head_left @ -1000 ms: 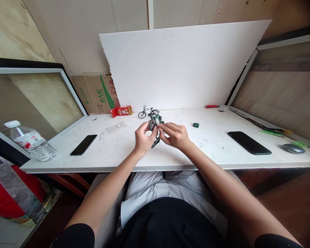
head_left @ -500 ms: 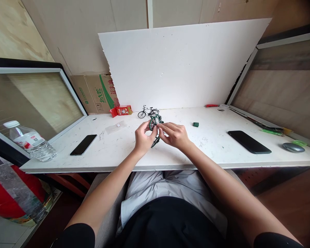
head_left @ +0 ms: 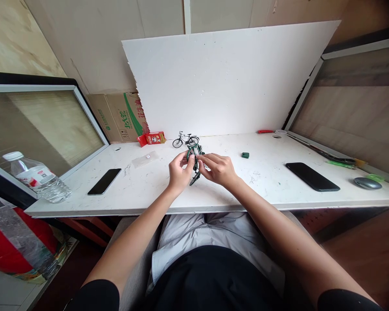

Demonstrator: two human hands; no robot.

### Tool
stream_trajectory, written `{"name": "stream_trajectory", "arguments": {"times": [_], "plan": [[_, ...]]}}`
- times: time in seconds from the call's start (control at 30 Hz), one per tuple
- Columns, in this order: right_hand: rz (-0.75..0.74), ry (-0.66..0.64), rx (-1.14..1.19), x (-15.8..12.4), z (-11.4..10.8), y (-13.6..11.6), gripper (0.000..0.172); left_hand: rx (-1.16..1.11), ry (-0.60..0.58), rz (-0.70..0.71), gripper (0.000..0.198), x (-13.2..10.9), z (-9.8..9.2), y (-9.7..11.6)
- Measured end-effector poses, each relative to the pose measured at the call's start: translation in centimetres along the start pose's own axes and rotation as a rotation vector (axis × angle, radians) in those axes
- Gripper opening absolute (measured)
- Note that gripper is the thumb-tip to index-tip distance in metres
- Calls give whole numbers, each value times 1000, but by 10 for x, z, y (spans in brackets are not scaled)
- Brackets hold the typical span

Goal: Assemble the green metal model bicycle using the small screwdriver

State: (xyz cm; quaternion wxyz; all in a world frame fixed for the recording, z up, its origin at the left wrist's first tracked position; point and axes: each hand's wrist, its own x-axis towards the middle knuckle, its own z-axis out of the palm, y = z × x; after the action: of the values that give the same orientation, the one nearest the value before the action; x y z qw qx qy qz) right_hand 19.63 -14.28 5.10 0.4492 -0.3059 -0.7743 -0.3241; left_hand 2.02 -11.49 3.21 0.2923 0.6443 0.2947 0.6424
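Observation:
A small green model bicycle (head_left: 195, 149) stands on end between my two hands, over the middle of the white table. My left hand (head_left: 180, 172) is closed round its left side, thumb near a wheel. From the right, my right hand (head_left: 219, 167) has thumb and forefinger bent together at the bicycle's middle. Their tips partly cover the frame, so the exact part they pinch is hard to see. The lower wheel shows below the fingers. Just behind stands a black model bicycle (head_left: 186, 140), upright and touched by neither hand.
A small green block (head_left: 245, 155) lies right of my hands. Phones lie left (head_left: 104, 181) and right (head_left: 312, 176). A clear plastic bag (head_left: 145, 159), red packet (head_left: 151, 138), water bottle (head_left: 39, 178), grey computer mouse (head_left: 368, 183) and red-handled tool (head_left: 265, 131) are on the white table (head_left: 142, 196).
My right fingertips have drawn slightly away from my left thumb, and more of the bicycle's middle shows between them. My left hand has hardly moved.

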Motion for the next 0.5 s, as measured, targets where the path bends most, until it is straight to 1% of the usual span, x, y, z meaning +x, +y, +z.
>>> {"name": "stream_trajectory", "arguments": {"times": [0.17,0.33,0.5], "plan": [[-25,40,12,0,-1,-1,17,-38,5,-35,37,0,0,2],[-14,-2,-5,0,0,-1,17,-46,18,-49,34,1,0,4],[-14,1,13,-2,1,-1,16,-47,36,-59,34,1,0,4]]}}
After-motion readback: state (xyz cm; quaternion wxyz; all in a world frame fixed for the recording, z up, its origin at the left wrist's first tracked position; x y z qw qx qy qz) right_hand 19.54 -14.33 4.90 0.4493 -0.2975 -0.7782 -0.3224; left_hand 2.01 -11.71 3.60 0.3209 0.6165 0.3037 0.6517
